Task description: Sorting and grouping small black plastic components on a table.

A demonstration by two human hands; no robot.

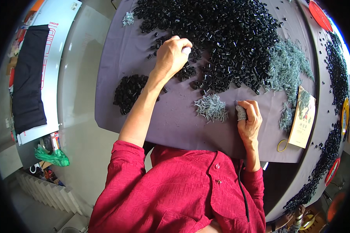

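My left hand [170, 56] is closed at the near left edge of a large heap of small black plastic clips [229, 31]. White wrapping shows at a fingertip; whatever the fingers grip is hidden. My right hand [251, 120] is nearer to me, thumb and fingers pinched together above the cloth, the thumb wrapped in greyish bandage. Anything in that pinch is too small to make out. Between the hands lies a small pile of thin silvery nails [211, 108]. A separate pile of black clips [130, 92] sits left of my left forearm.
More grey nails [287, 66] spread at the right, beside a yellowish booklet [302, 120] and a yellow rubber band [282, 145]. A second table carries a long strip of black clips [326, 159]. Another person's hands [293, 217] show at the lower right.
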